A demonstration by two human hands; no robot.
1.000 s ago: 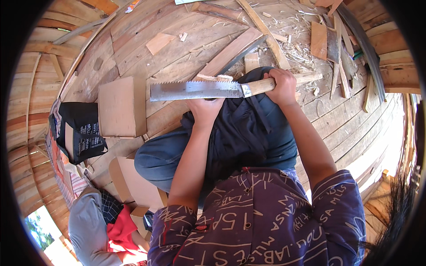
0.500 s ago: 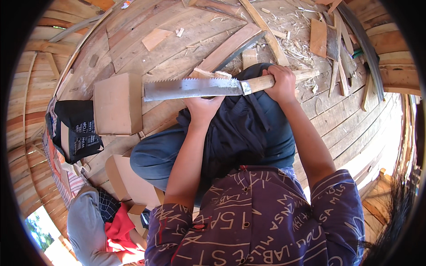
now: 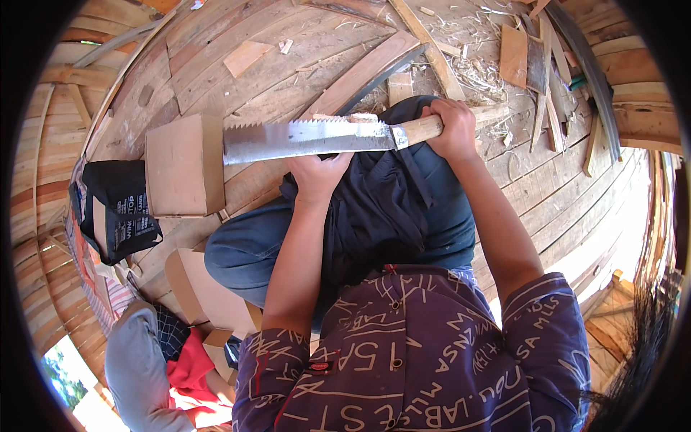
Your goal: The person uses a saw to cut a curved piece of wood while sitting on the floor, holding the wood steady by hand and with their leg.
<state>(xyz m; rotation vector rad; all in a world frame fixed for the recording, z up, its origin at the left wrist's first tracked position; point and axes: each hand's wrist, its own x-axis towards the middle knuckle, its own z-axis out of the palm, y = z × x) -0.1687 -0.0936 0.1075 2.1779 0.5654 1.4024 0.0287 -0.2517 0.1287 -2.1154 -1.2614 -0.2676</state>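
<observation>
A hand saw with a toothed steel blade (image 3: 302, 138) and a pale wooden handle (image 3: 421, 129) lies level across my raised knee. My right hand (image 3: 452, 128) is closed around the handle. My left hand (image 3: 320, 173) sits just under the blade and grips a small pale piece of wood (image 3: 353, 117), whose top edge shows above the blade. The blade's tip reaches over a cardboard box (image 3: 183, 165). Most of the wood piece is hidden by the blade and my fingers.
I sit on a plank floor (image 3: 288, 65). Wood offcuts (image 3: 515, 54), shavings (image 3: 482, 72) and a long curved batten (image 3: 374, 68) lie ahead and right. A black bag (image 3: 119, 209), a second cardboard box (image 3: 205, 288) and grey and red clothes (image 3: 155, 367) are at my left.
The saw has slid a little to the left along its length, with my right hand following. My left hand stays under the blade.
</observation>
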